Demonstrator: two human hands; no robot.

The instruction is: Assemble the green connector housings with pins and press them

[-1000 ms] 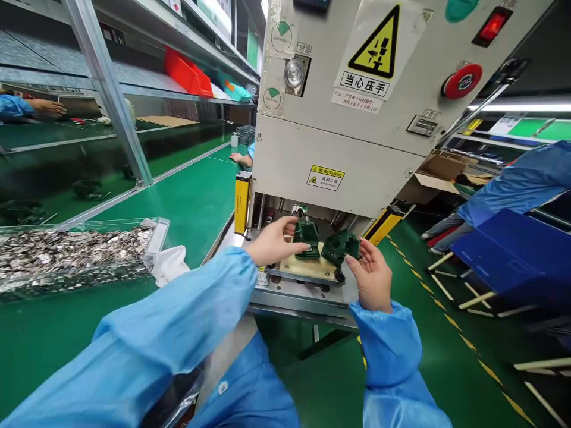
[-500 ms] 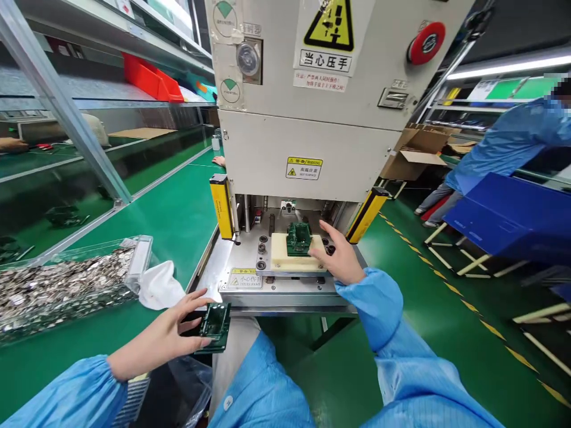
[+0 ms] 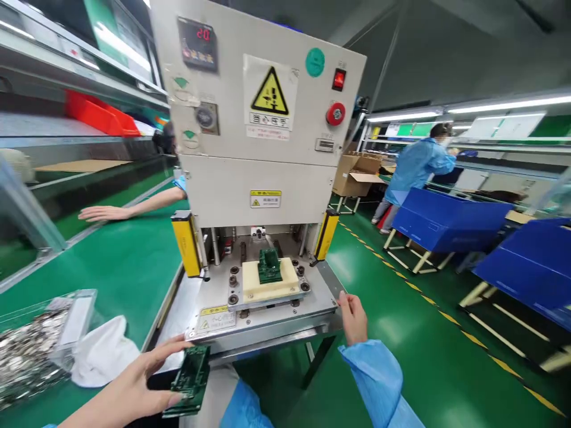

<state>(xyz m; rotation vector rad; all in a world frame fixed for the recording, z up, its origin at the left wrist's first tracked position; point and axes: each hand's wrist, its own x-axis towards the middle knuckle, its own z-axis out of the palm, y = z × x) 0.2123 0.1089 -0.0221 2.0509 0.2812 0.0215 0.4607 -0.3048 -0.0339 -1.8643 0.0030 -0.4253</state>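
Low at the left, my left hand (image 3: pixel 138 380) grips a green circuit board (image 3: pixel 191 377) by its edge, thumb on its near corner. This board is tilted, in front of the base of a press (image 3: pixel 263 184). Another green circuit board (image 3: pixel 270 266) rests on the cream-coloured fixture block (image 3: pixel 292 279) under the press head. My right hand (image 3: pixel 354 315) is at the right front corner of the press base, fingers curled together against its edge. Whatever those fingers may hold is hidden.
Left of the press, a clear plastic box of small metal pieces (image 3: pixel 40 339) and a white cloth (image 3: pixel 104 353) lie on the green bench. Another person's arm (image 3: pixel 151 205) reaches across that bench. Yellow posts (image 3: pixel 186 244) flank the press opening. Blue bins (image 3: pixel 446 220) stand at right, near a co-worker (image 3: pixel 414 160).
My right hand has left the board on the fixture and moved right and down to the base corner. My left hand still holds its board. The view has swung up and right.
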